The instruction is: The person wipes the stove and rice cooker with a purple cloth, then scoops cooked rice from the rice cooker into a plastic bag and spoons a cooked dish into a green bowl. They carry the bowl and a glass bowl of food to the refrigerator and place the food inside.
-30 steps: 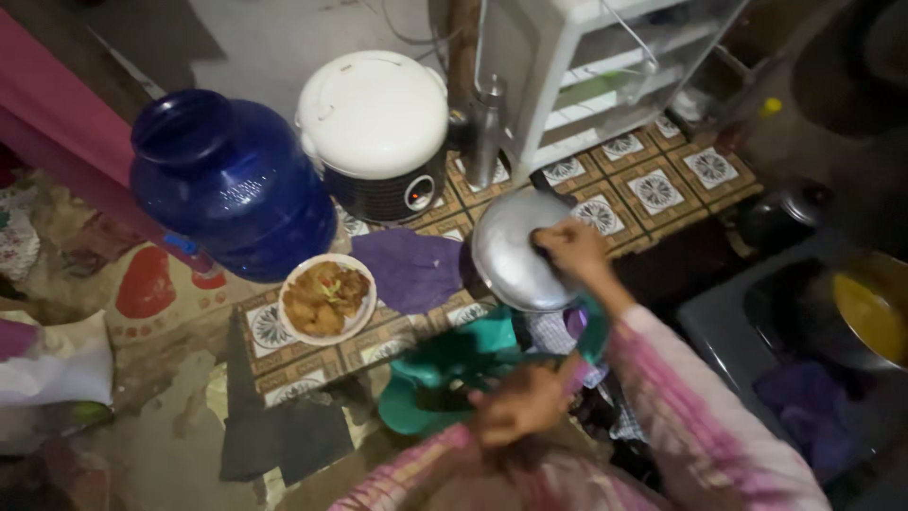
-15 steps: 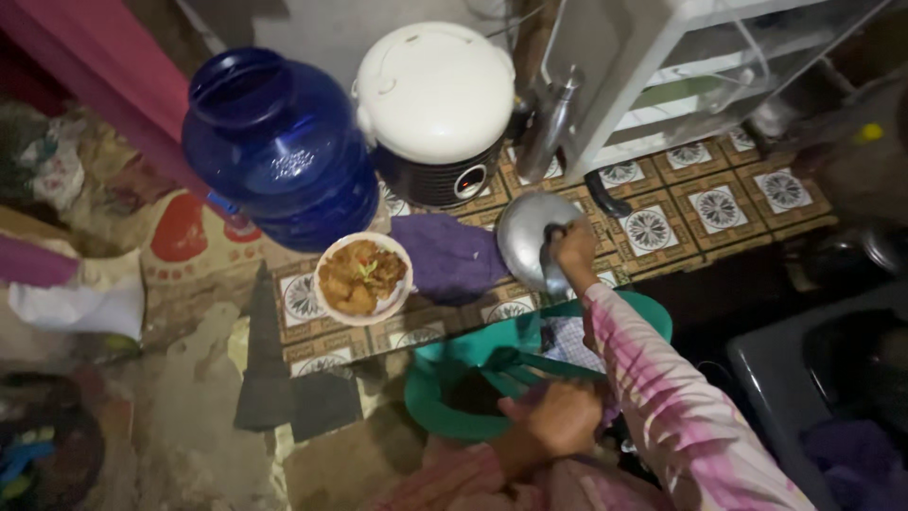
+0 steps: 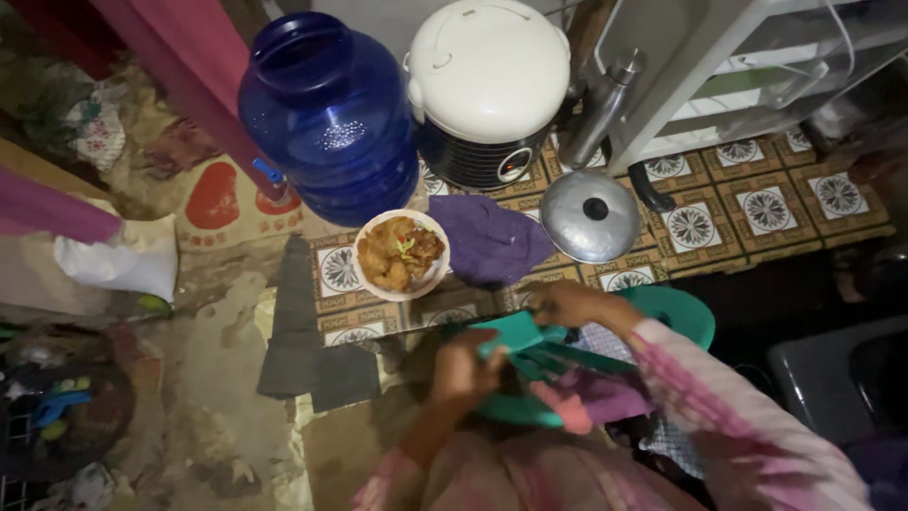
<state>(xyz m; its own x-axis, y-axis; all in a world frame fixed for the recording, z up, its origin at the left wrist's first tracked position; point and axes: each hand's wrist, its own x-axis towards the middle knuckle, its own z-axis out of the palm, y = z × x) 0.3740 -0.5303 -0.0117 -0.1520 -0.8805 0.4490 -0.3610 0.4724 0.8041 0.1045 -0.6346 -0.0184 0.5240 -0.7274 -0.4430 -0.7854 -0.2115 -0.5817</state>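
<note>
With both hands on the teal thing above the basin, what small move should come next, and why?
Probably lift the teal thing clear of the basin. Both the left hand and the right hand already touch it, and the picture is too blurred to tell how firmly.

– So where's your camera sitting?
– Just the one, on your head, aimed almost straight down at the patterned floor mat (image 3: 757, 213). Your left hand (image 3: 463, 364) and right hand (image 3: 565, 305) fill the near bottom; the blue water jug (image 3: 326, 114) sits farther off, up top.
</note>
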